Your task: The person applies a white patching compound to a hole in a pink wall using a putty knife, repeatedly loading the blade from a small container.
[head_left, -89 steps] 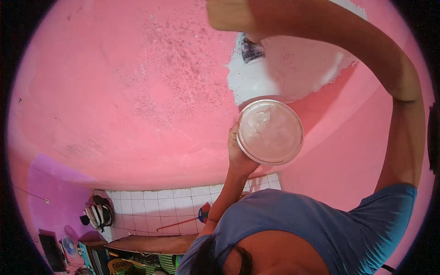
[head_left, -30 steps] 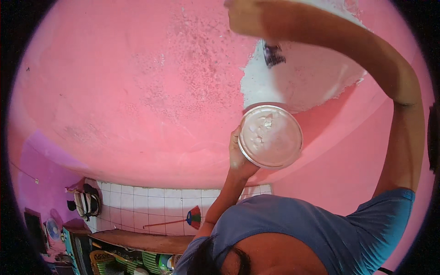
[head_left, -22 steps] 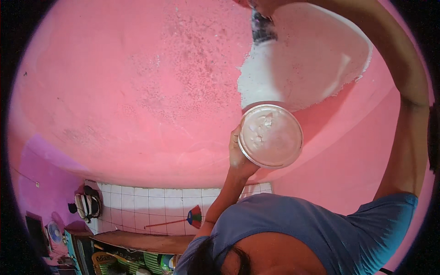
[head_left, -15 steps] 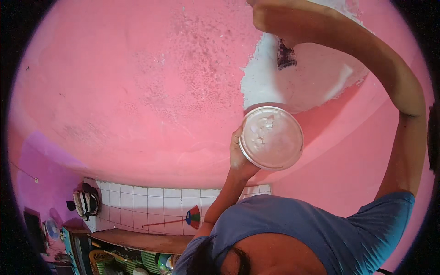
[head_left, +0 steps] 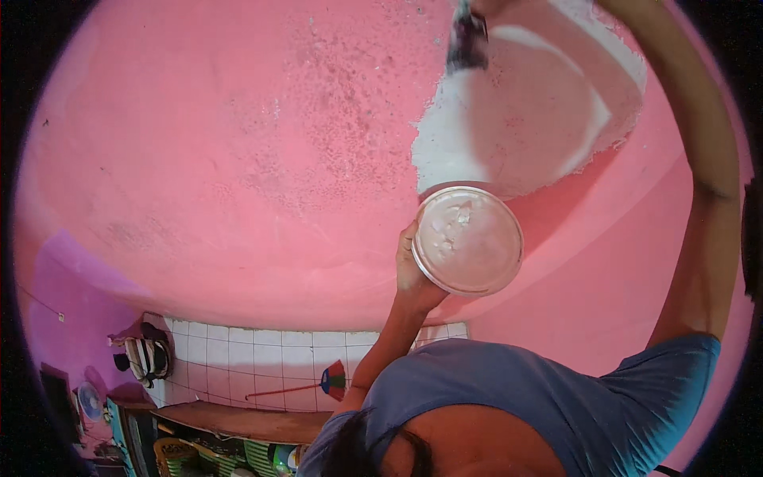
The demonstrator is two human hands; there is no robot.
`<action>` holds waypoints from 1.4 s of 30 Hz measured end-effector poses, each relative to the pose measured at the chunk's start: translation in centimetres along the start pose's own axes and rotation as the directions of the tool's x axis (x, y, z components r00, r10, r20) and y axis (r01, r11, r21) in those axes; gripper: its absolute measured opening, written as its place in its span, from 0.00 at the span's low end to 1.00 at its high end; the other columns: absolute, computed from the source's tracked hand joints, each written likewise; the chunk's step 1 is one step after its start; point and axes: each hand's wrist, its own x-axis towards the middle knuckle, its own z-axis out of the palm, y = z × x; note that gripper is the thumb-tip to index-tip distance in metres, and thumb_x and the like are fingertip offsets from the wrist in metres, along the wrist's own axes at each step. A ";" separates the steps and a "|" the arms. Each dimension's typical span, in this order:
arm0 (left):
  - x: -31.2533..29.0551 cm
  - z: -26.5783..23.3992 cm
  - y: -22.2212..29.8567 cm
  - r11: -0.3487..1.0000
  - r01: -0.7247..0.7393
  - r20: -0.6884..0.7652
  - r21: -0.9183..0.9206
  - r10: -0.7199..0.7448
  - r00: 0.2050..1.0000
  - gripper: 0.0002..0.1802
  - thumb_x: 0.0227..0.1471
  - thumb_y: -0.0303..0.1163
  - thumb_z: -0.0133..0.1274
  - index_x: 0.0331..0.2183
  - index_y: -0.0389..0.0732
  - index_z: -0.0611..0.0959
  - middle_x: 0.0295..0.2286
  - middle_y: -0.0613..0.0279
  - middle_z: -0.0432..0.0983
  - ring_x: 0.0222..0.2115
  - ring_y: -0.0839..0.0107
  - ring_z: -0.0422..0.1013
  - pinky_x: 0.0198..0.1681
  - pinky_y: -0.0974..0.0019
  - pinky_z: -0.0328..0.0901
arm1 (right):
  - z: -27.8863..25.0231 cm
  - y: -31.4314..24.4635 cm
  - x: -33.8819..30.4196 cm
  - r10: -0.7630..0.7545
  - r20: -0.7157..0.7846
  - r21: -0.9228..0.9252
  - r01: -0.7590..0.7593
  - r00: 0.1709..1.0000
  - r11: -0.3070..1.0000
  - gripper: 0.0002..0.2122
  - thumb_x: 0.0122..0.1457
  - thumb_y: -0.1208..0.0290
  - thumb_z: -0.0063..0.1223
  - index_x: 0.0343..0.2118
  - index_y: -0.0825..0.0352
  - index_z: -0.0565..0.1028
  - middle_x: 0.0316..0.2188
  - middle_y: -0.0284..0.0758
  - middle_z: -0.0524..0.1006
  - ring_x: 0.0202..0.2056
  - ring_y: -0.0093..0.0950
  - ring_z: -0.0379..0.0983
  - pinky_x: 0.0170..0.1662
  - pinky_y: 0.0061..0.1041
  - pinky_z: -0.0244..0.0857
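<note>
My left hand [head_left: 408, 266] is wrapped around the edge of a round, pale tub lid [head_left: 481, 254], with its thumb at the left rim. Lumps of white putty [head_left: 457, 226] lie on the lid's face. At the top, my right hand [head_left: 502, 9] is closed on a putty knife, only partly in view. The dark, smeared blade of the putty knife [head_left: 467, 44] is against the wall, at the left edge of a white putty patch [head_left: 445, 151]. The patch has a ragged border, and my arm's shadow falls across it.
The pink wall [head_left: 199, 143] has dark, rough, blistered spots left of the patch. White tiles [head_left: 270, 350] run low down, with a red-handled broom [head_left: 334, 380] in front. Lower left are a wooden-edged piece of furniture [head_left: 238, 421], hanging cloths [head_left: 147, 354] and a fan [head_left: 90, 400].
My right hand has moved up with the putty knife, and its blade now sits higher and further left on the wall. The lid in my left hand has barely shifted.
</note>
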 end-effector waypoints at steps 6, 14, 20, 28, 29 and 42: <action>-0.2 0.1 0.3 0.996 -0.063 0.051 0.061 0.060 0.997 0.25 0.63 0.43 0.32 0.55 0.39 0.67 0.51 0.55 0.68 0.50 0.62 0.68 0.53 0.55 0.66 | 2.8 -1.5 2.0 -0.098 -0.003 -0.032 0.098 0.995 0.995 0.13 0.32 0.62 0.68 0.19 0.63 0.78 0.22 0.33 0.79 0.32 0.30 0.74 0.49 0.33 0.54; -0.5 0.1 0.2 0.978 -0.174 0.139 0.112 0.158 0.978 0.22 0.64 0.38 0.34 0.55 0.38 0.66 0.50 0.54 0.69 0.49 0.66 0.68 0.51 0.57 0.68 | -1.1 2.5 2.0 0.046 -0.006 0.006 -0.046 0.999 0.999 0.13 0.31 0.62 0.68 0.19 0.62 0.78 0.22 0.33 0.80 0.32 0.31 0.74 0.50 0.34 0.54; 0.0 -0.1 0.1 0.988 -0.022 0.011 0.153 0.020 1.000 0.30 0.56 0.51 0.40 0.55 0.43 0.69 0.53 0.55 0.67 0.52 0.57 0.65 0.56 0.48 0.61 | -1.2 1.2 0.6 0.040 0.065 -0.031 -0.038 0.997 0.999 0.13 0.31 0.61 0.68 0.19 0.62 0.78 0.22 0.33 0.80 0.32 0.31 0.74 0.50 0.33 0.54; 0.0 0.3 0.2 0.995 -0.045 0.038 0.089 0.042 0.998 0.28 0.60 0.46 0.33 0.55 0.41 0.68 0.52 0.54 0.68 0.51 0.59 0.66 0.54 0.50 0.63 | 1.7 0.1 1.2 -0.027 0.030 -0.055 0.029 0.999 0.998 0.14 0.31 0.60 0.69 0.20 0.63 0.79 0.21 0.33 0.79 0.30 0.31 0.74 0.50 0.33 0.54; 0.1 0.3 0.2 0.997 0.009 -0.049 0.079 -0.005 0.999 0.30 0.57 0.50 0.39 0.54 0.43 0.70 0.52 0.55 0.68 0.52 0.57 0.66 0.56 0.47 0.61 | 0.9 0.7 0.8 0.003 0.026 -0.044 -0.002 1.000 0.999 0.14 0.31 0.60 0.69 0.20 0.63 0.79 0.21 0.33 0.79 0.30 0.31 0.74 0.50 0.33 0.54; -0.4 1.0 -0.1 0.940 -0.229 0.192 0.254 0.183 0.964 0.21 0.64 0.36 0.34 0.54 0.39 0.66 0.49 0.56 0.70 0.48 0.66 0.69 0.51 0.58 0.68 | 4.3 -1.8 0.1 -0.111 0.072 -0.108 0.118 0.991 0.987 0.16 0.32 0.58 0.69 0.21 0.63 0.79 0.20 0.33 0.78 0.28 0.31 0.73 0.50 0.33 0.54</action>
